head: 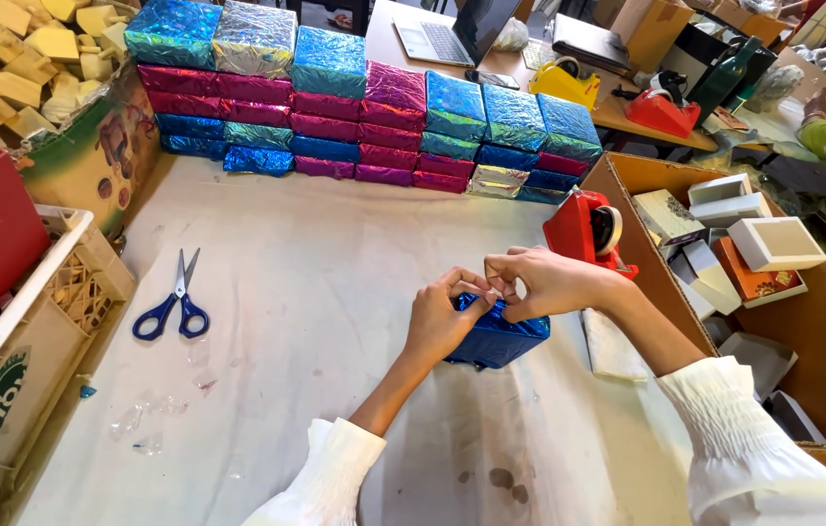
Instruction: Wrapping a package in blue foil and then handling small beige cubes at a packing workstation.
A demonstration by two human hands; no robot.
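Blue foil on the small wrapped box [497,337] is pinched shut by both the left hand [440,314] and the right hand [547,281], just in front of the red tape dispenser [588,230], its long axis running left-right, hands equally near.

Blue foil-wrapped box [497,336], tilted, on table.

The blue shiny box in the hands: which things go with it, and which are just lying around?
Belonging to the work:
- blue box, held by the left hand and right hand
- red tape holder
- stack of wrapped boxes

Just lying about:
- scissors
- laptop
- wooden blocks
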